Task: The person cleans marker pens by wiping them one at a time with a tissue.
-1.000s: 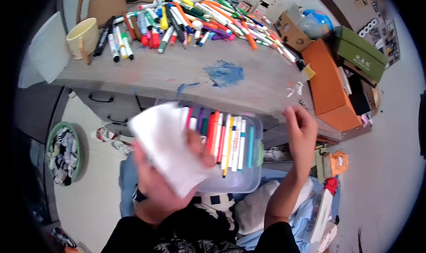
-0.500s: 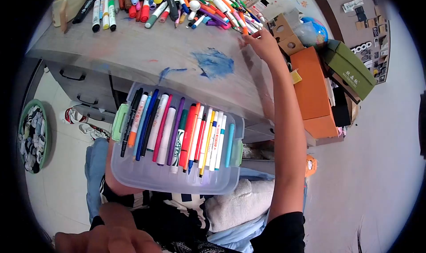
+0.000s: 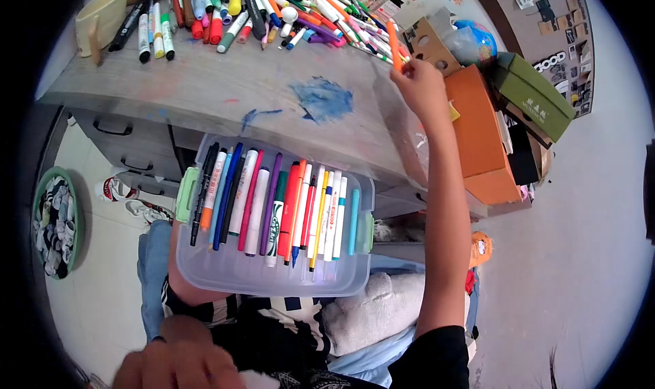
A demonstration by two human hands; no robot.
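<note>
My right hand [image 3: 419, 87] is pinched around an orange marker [image 3: 394, 42] held upright at the right end of a heap of pens and markers [image 3: 300, 10] on the desk. Low in the view is my left hand [image 3: 179, 362], with its fingers curled and blurred; whatever it holds, if anything, is hidden. Between my arms, a clear plastic bin [image 3: 218, 273] with green latches rests over my lap. Inside it, several markers and pens lie side by side in a row, with a light blue one [image 3: 354, 222] apart at the right.
The grey desk [image 3: 205, 82] bears blue paint smears. At its left end stands a yellow mug [image 3: 102, 21]. An orange box [image 3: 471, 130] and a green box [image 3: 535, 99] are beyond my right arm. On the floor at left is a green basket [image 3: 78, 225].
My right hand has come slightly back from the heap, with the orange marker now raised in its fingers. My left hand has shifted a little to the right.
</note>
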